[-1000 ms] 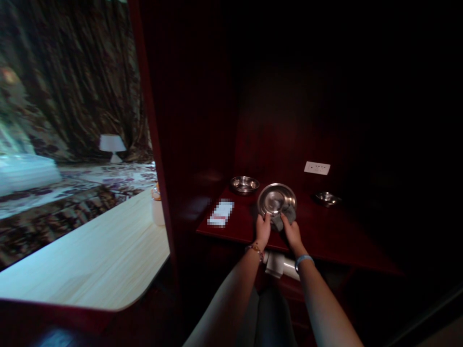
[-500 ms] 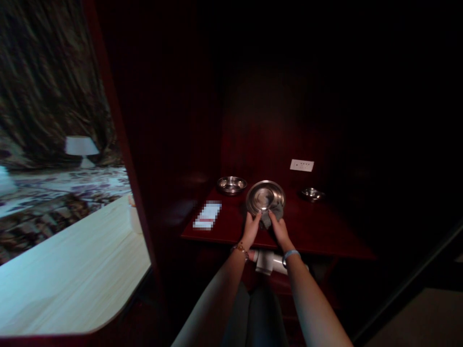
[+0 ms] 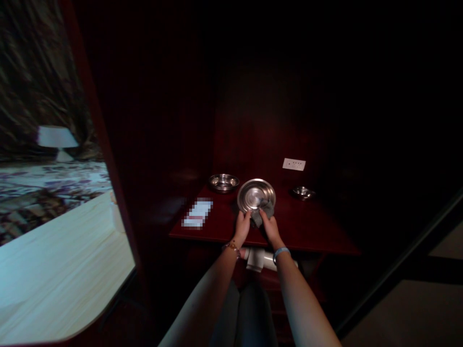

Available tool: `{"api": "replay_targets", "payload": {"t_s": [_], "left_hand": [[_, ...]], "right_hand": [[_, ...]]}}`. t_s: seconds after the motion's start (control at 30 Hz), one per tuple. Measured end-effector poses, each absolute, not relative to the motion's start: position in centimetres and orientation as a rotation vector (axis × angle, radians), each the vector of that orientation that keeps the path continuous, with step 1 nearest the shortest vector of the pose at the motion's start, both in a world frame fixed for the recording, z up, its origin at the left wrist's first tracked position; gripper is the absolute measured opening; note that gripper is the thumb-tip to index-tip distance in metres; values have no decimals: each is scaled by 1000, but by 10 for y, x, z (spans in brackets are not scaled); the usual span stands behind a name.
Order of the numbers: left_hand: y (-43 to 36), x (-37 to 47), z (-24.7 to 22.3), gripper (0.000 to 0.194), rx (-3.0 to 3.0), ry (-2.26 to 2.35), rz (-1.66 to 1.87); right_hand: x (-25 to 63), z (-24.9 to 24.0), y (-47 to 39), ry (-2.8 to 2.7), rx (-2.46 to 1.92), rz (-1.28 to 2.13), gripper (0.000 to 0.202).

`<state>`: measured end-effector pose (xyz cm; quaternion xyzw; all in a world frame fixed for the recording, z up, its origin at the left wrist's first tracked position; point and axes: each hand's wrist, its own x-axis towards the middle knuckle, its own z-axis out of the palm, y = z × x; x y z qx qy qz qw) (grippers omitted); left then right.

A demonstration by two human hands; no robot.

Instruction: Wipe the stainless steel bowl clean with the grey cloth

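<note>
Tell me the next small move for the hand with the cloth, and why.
Probably slide the gray cloth leftward across the inside of the held bowl: the right hand has it at the near right side, the left hand grips the near rim, and the bowl's left side is uncovered.

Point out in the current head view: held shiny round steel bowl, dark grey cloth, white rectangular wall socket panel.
Shiny round steel bowl (image 3: 253,195): head view, bare inner base.
Dark grey cloth (image 3: 267,207): head view, upper part over the bowl.
White rectangular wall socket panel (image 3: 294,165): head view, middle of front face.
</note>
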<state>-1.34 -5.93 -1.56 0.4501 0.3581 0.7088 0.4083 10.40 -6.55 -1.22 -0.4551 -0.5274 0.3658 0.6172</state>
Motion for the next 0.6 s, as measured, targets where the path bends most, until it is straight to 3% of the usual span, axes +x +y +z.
{"api": "replay_targets", "payload": {"t_s": [0.23, 0.6], "left_hand": [[-67, -15, -6, 43, 964, 1060, 1986], [-63, -11, -12, 50, 1201, 865, 1821]], "right_hand": [[103, -9, -68, -1218, -1157, 749, 56], [106, -11, -66, -1207, -1095, 808, 59]]}}
